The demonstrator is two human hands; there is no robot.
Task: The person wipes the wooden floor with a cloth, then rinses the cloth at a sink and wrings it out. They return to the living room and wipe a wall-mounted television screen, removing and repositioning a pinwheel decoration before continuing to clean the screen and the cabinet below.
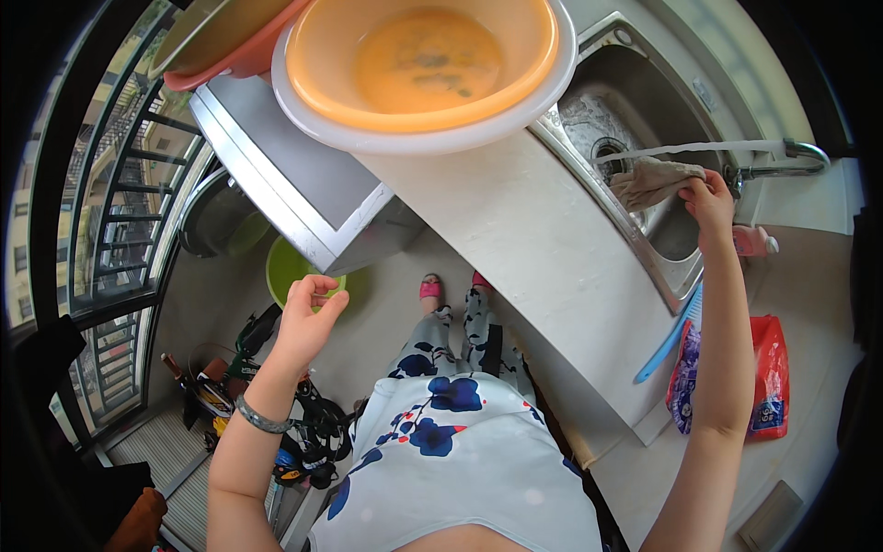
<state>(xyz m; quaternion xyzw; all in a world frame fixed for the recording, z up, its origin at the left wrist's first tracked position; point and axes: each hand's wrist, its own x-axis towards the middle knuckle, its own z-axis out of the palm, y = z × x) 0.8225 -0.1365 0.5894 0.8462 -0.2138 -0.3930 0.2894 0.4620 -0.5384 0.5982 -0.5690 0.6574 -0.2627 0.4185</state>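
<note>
My right hand [710, 200] grips a wet beige cloth [652, 183] by its edge and holds it over the stainless steel sink [624, 72]. A stream of water [697, 147] runs from the chrome tap [793, 169] across the sink, just above the cloth. Below the stream lies the round drain [608, 150]. My left hand [310, 317] is raised with nothing in it, fingers loosely curled and thumb apart. It is nearest the corner of a grey, silver-edged appliance [296, 159], above a green basin [283, 269] on the floor.
An orange basin [324, 96] with cloudy water sits inside a white basin [414, 143] at the counter's far end [497, 207]. Red and purple packages [769, 372], a blue-handled brush [666, 345] and a pink bottle [752, 241] lie right. Tools [310, 414] crowd the floor left.
</note>
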